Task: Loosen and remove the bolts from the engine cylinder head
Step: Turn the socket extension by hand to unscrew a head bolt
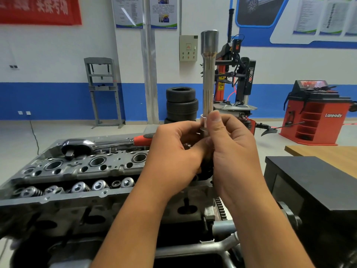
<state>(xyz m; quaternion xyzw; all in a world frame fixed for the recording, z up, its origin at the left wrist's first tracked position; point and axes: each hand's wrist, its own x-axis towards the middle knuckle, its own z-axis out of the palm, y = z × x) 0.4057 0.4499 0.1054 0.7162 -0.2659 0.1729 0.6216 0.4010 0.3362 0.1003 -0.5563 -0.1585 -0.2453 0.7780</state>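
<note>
The engine cylinder head (77, 171) lies in front of me, with open round bores and a row of valve springs (81, 187). A ratchet wrench (100, 145) with a red handle rests along its far edge. Both hands meet above the head's right end. My left hand (173, 157) and my right hand (229, 149) hold the lower end of a long steel extension bar (209, 74) that stands upright. My right thumb and fingers pinch a small silver socket (203, 124) on the bar's base. Whatever sits below the hands is hidden.
A black box (309, 182) stands to the right beside a wooden tabletop (328, 153). Behind are stacked tyres (181, 103), a tyre changer (237, 78), a red wheel balancer (316, 117) and a grey press frame (102, 89). The engine stand's tubes (212, 246) run below.
</note>
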